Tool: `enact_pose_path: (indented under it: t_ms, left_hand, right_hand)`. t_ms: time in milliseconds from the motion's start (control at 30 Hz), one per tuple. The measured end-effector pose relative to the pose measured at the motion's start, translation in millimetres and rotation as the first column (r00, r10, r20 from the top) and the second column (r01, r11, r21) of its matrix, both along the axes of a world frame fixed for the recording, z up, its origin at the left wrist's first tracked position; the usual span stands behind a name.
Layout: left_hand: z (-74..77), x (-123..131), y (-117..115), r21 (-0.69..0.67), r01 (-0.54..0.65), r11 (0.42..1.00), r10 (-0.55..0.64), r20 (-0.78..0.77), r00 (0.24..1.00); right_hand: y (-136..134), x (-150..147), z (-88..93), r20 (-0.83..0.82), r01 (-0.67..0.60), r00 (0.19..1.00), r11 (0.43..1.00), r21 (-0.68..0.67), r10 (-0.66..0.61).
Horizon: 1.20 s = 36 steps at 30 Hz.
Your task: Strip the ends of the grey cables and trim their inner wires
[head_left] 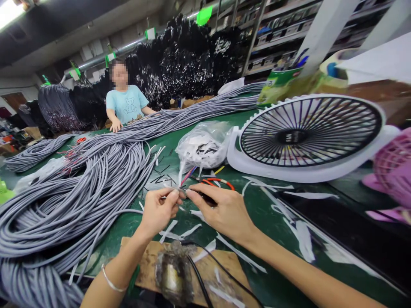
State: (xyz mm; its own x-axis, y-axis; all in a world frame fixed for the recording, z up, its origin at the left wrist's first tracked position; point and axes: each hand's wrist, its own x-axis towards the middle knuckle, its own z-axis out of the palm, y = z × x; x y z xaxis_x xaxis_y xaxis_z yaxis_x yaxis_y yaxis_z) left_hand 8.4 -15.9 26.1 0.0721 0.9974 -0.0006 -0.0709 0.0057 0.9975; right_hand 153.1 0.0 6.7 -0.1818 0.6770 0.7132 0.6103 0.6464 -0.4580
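My left hand is closed, thumb and fingertips pinching the end of a grey cable that runs in from the left. Thin coloured wires, pink, purple and white, fan upward from the pinch. Close against it, my right hand is closed too, with its fingertips meeting at the base of the wires. Something dark shows under its fingers, too hidden to name. Just beyond the right hand are orange loops, partly covered by it.
Piled grey cables cover the left side. A clear bag and a white fan stand ahead. White strips litter the green table. Below my hands is a wooden board bearing a wrapped device. A person stands across.
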Motion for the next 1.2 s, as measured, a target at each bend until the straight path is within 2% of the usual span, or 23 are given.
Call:
enact_pose_path:
  t_ms: [167,267,333,467,500,567,633,767,833,900,1000,1100,1200]
  left_hand:
    - [-3.3,-0.5,1.5,0.081,-0.027,0.996,0.038,-0.139,0.99]
    - [-8.5,0.1,1.7,0.185,-0.041,0.982,0.085,-0.233,0.969]
    - [-11.4,0.8,1.5,0.243,-0.046,0.969,0.12,-0.301,0.946]
    - [-13.6,0.6,0.7,0.303,-0.049,0.952,0.178,-0.415,0.892]
    - [-13.7,0.3,0.6,0.314,-0.042,0.948,0.185,-0.441,0.878]
    - [-14.7,-0.3,0.7,0.329,-0.01,0.944,0.181,-0.495,0.85]
    - [-16.9,-0.1,1.8,0.325,0.023,0.945,0.165,-0.539,0.826]
    - [-22.8,2.4,7.3,0.277,0.023,0.961,0.15,-0.586,0.796]
    - [-23.5,3.4,9.9,0.258,-0.005,0.966,0.157,-0.574,0.804]
    - [-21.4,3.3,10.7,0.265,-0.05,0.963,0.186,-0.517,0.836]
    - [-16.1,2.0,7.4,0.309,-0.108,0.945,0.235,-0.41,0.881]
    - [-12.8,2.3,2.5,0.278,-0.105,0.955,0.2,-0.339,0.919]
    - [-12.2,5.2,0.0,0.199,-0.112,0.974,0.159,-0.234,0.959]
  right_hand:
    - [3.8,0.9,2.7,-0.226,-0.127,0.971,0.969,-0.211,0.078]
    - [6.9,0.8,2.0,-0.296,-0.147,0.953,0.954,-0.261,0.066]
    - [7.4,2.2,3.0,-0.31,-0.103,0.951,0.964,-0.246,0.023]
    - [5.7,6.8,7.7,-0.345,0.158,0.919,0.98,-0.122,-0.191]
    - [5.4,7.1,8.1,-0.317,0.157,0.93,0.981,-0.111,-0.185]
    - [4.5,5.8,6.9,-0.213,0.011,0.976,0.988,-0.151,-0.043]
    - [2.1,2.7,4.3,-0.164,-0.146,0.98,0.969,-0.198,0.114]
    - [-9.1,-0.3,3.9,-0.248,-0.216,0.951,0.97,-0.11,0.184]
    - [-12.7,1.4,7.1,-0.267,-0.238,0.941,0.968,-0.085,0.207]
    - [-10.4,4.1,9.8,-0.274,-0.208,0.946,0.973,-0.097,0.175]
    - [2.2,6.2,8.1,-0.244,-0.139,0.966,0.968,-0.209,0.086]
    - [13.0,3.5,1.4,-0.239,-0.132,0.97,0.933,-0.335,0.051]
    - [12.6,-3.1,-3.3,-0.318,-0.12,0.948,0.929,-0.349,0.003]
